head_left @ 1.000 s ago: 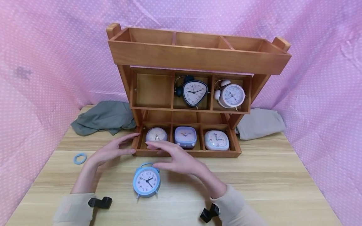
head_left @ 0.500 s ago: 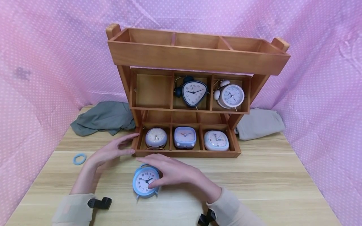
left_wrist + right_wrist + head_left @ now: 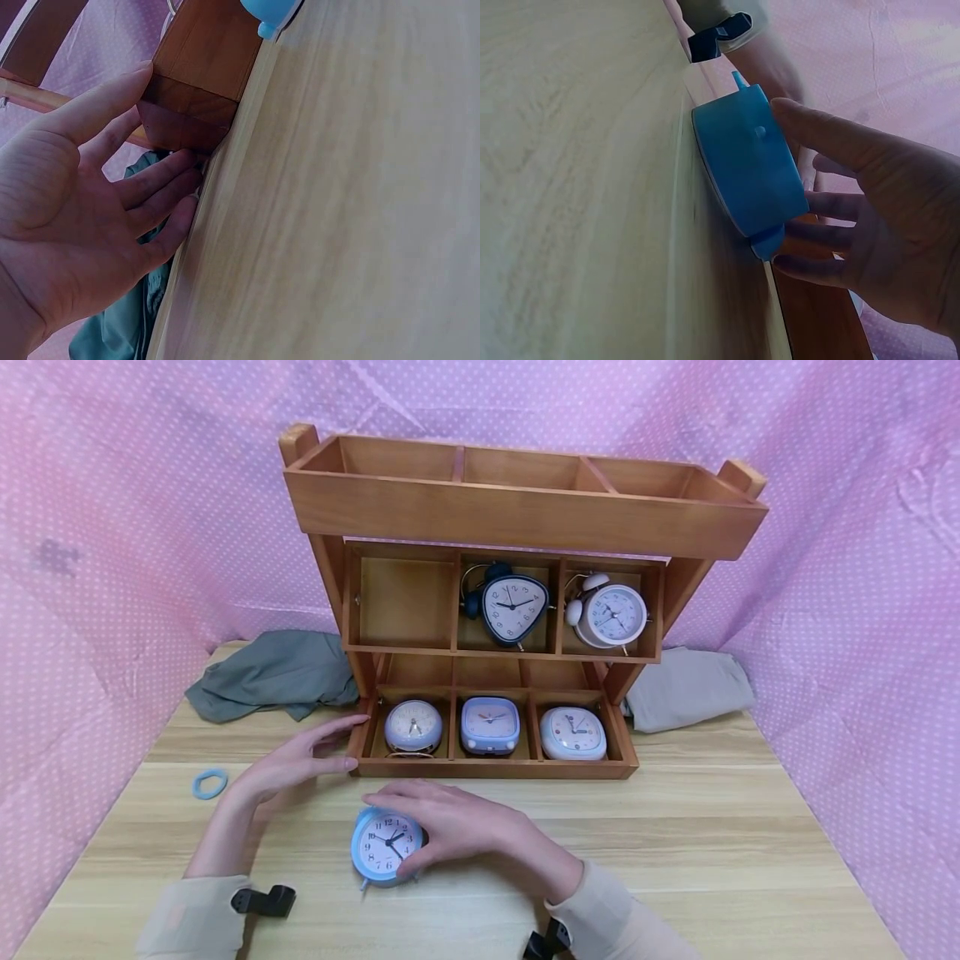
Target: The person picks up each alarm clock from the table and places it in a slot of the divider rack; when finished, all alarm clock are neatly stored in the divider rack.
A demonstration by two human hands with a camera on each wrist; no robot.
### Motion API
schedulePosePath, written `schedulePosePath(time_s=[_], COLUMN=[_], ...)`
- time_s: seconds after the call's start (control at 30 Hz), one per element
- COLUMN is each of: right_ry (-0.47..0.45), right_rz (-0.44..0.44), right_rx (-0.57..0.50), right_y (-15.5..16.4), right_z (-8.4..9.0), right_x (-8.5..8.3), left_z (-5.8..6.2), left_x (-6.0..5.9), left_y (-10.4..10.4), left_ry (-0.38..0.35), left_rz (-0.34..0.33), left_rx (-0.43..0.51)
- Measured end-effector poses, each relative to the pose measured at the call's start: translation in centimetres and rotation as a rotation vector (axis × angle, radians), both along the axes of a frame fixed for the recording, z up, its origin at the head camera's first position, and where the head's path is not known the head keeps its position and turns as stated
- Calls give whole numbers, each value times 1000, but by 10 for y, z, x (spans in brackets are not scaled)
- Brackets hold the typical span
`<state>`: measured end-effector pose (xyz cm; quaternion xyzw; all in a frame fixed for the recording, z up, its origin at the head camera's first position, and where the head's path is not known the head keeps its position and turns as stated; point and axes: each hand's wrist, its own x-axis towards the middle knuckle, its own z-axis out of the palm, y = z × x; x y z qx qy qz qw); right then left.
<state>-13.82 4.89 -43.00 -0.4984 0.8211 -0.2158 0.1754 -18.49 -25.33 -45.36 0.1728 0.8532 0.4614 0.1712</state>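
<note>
Right hand: the right hand [image 3: 457, 827] curls round the round light-blue alarm clock [image 3: 381, 847] — thumb at its lower rim, fingers over its top.
Clock: on the pale wooden bench [image 3: 712, 852], just in front of the brown wooden shelf unit [image 3: 525, 514], face up.
Left hand: the left hand [image 3: 288, 764] is flat and open — fingertips touching the shelf unit's lower-left corner.
Nearby: a light-blue hair ring [image 3: 210, 782] lies left of that hand.

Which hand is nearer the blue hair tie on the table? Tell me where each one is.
Left. The left hand rests against the shelf's bottom corner, just right of the hair tie. The right hand grips the blue alarm clock, farther right.
</note>
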Motion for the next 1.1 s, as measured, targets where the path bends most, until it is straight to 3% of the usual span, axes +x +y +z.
schedulePosePath(time_s=[1.1], right_ry=[52], right_rz=[5], right_rx=[105], right_y=[-2], right_z=[-3], right_x=[2], left_z=[0], left_x=[-1], left_y=[0], left_ry=[-8], left_rz=[6], left_rx=[-26])
